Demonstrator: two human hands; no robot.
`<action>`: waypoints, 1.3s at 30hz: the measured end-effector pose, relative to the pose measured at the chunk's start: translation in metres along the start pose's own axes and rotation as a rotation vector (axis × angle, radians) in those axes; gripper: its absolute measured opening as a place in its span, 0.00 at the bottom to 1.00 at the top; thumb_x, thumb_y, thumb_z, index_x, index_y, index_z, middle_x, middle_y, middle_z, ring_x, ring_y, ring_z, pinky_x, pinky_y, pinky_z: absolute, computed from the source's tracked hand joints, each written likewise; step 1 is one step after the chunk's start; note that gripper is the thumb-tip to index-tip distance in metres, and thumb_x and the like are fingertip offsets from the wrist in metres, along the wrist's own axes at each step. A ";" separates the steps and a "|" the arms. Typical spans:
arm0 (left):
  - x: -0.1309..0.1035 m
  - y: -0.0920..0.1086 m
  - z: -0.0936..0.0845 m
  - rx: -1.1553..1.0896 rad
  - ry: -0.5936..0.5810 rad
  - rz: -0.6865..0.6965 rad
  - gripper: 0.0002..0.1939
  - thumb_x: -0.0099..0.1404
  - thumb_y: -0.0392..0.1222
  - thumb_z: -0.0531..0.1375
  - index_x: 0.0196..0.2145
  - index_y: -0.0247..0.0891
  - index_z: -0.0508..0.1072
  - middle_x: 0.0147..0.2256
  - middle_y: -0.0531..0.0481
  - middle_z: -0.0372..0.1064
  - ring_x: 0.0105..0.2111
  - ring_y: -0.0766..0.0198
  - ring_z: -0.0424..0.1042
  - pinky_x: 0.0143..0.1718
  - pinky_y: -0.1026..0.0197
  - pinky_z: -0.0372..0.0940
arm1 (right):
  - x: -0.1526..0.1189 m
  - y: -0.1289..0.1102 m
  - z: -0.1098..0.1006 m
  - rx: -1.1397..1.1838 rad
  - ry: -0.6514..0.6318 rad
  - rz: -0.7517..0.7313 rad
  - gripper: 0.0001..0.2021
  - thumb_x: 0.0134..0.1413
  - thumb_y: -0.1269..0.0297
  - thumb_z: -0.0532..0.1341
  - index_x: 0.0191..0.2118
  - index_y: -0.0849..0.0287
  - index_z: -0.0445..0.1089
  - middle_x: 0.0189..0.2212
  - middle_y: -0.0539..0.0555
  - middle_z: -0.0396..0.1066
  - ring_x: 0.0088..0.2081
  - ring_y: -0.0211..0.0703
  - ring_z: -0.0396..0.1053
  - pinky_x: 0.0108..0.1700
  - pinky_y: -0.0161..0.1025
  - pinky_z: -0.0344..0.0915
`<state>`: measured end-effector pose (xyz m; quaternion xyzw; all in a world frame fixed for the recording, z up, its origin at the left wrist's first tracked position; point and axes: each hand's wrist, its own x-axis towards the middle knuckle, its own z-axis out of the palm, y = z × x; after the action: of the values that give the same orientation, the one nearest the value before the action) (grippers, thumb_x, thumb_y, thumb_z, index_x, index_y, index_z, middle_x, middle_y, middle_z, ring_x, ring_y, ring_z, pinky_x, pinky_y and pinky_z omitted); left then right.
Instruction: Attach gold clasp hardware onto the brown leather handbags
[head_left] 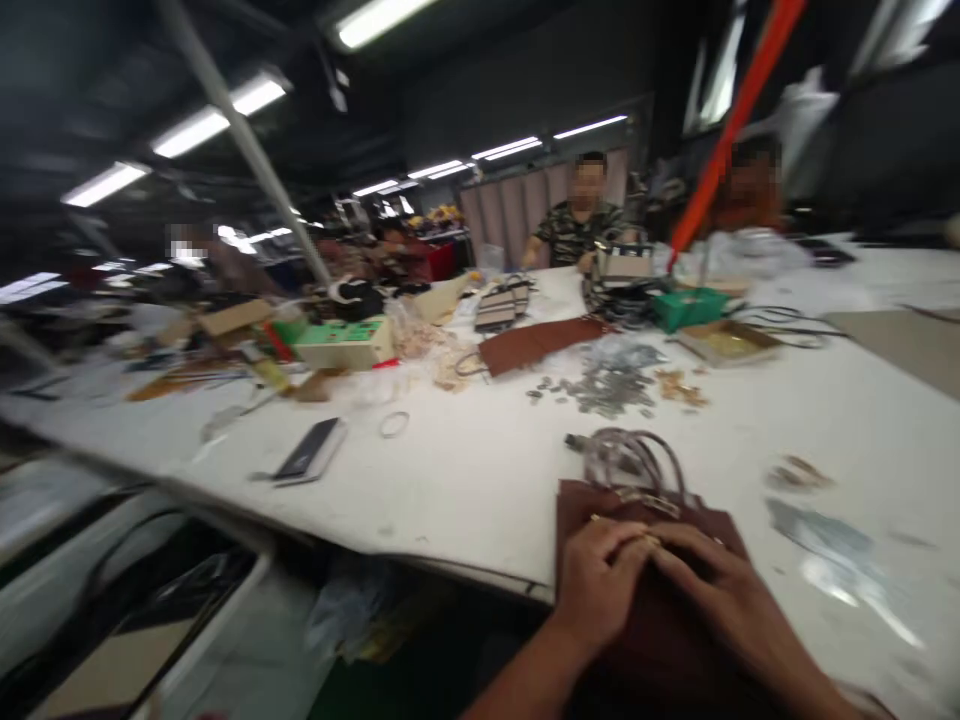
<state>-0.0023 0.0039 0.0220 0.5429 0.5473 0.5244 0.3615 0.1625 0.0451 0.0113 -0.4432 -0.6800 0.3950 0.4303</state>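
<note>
A dark brown handbag (724,522) lies at the table's near edge, its round handles (664,455) pointing away from me. Over its front, my left hand (604,580) and my right hand (712,580) meet with fingertips closed together. Between them shows a small gold metal fitting (651,541), partly covered by the fingers; its exact shape is blurred. Just above the fingertips, another piece of gold hardware (660,505) sits near the base of the handles. The lower part of the bag is hidden under my hands and forearms.
Grey metal pieces (611,385) and gold pieces (681,387) lie beyond the bag. A brown leather panel (544,345), a green box (688,308) and a phone (307,452) are on the white table (450,480). Clear plastic (825,545) lies at right. A person (581,225) sits opposite.
</note>
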 end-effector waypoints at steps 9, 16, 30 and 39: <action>0.012 -0.026 -0.006 0.295 0.241 0.172 0.22 0.71 0.43 0.60 0.61 0.42 0.67 0.54 0.42 0.69 0.54 0.55 0.70 0.58 0.51 0.67 | 0.009 -0.004 -0.005 0.055 -0.022 0.175 0.14 0.62 0.51 0.64 0.47 0.51 0.78 0.48 0.53 0.79 0.51 0.54 0.75 0.58 0.48 0.69; 0.030 -0.029 -0.027 0.456 0.138 -0.070 0.36 0.63 0.44 0.66 0.66 0.35 0.62 0.60 0.36 0.66 0.58 0.47 0.67 0.62 0.43 0.63 | 0.009 -0.002 -0.005 0.027 -0.015 0.145 0.14 0.63 0.52 0.63 0.48 0.52 0.78 0.47 0.53 0.79 0.50 0.53 0.75 0.56 0.49 0.70; 0.062 -0.004 -0.020 -0.304 -0.015 -0.441 0.24 0.57 0.46 0.72 0.49 0.35 0.74 0.43 0.44 0.78 0.43 0.55 0.77 0.47 0.55 0.70 | 0.005 0.001 -0.013 0.110 0.000 -0.009 0.08 0.65 0.56 0.63 0.45 0.51 0.76 0.54 0.55 0.74 0.60 0.52 0.68 0.65 0.49 0.62; 0.064 0.008 -0.024 -0.656 -0.187 -0.694 0.22 0.58 0.42 0.69 0.49 0.30 0.77 0.38 0.41 0.81 0.36 0.53 0.79 0.44 0.52 0.74 | 0.012 -0.002 -0.039 -0.080 0.077 -0.033 0.09 0.66 0.56 0.61 0.46 0.51 0.76 0.60 0.54 0.71 0.66 0.55 0.63 0.69 0.54 0.57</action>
<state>-0.0332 0.0604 0.0454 0.2306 0.4669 0.4667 0.7149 0.1955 0.0617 0.0282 -0.4636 -0.6853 0.3430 0.4447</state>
